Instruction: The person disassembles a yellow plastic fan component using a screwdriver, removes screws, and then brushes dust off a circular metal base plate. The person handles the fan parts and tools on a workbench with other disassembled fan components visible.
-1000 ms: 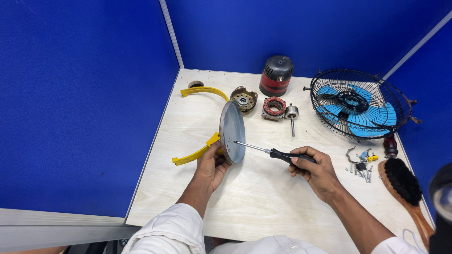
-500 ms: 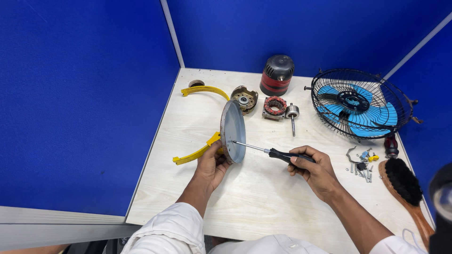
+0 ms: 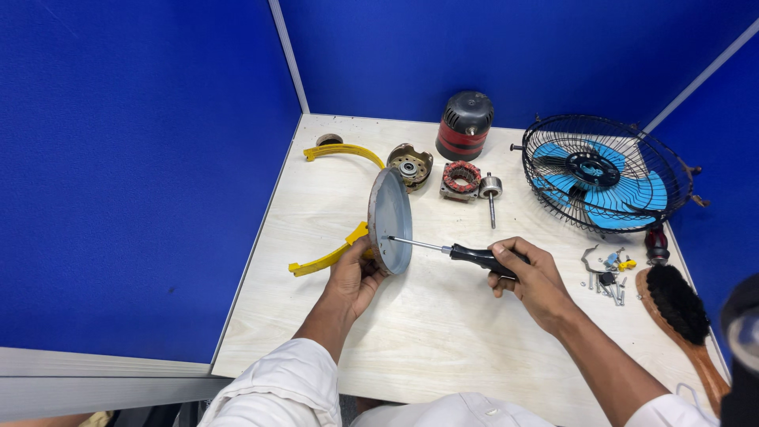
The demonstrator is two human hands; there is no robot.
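**Grey disc held on edge, screwdriver at its face**

Pale wood desk (image 3: pixel 411 332) carries the work. Nearest, the left hand (image 3: pixel 353 278) is clamped on the lower rim of a grey round disc (image 3: pixel 391 221), standing on edge at the desk's middle. At 3 o'clock of it, the right hand (image 3: pixel 528 273) is closed around a black-handled screwdriver (image 3: pixel 443 250), tip touching the disc's face. Loose screws (image 3: pixel 607 278) lie further toward 3 o'clock; a stator (image 3: pixel 461 177) and caged blue fan (image 3: pixel 598 175) sit toward 1 o'clock.

The tip could skid off, I judge, since the disc balances on its rim under sideways push. Any screw under the tip is too small to see, and the disc's far face is hidden.
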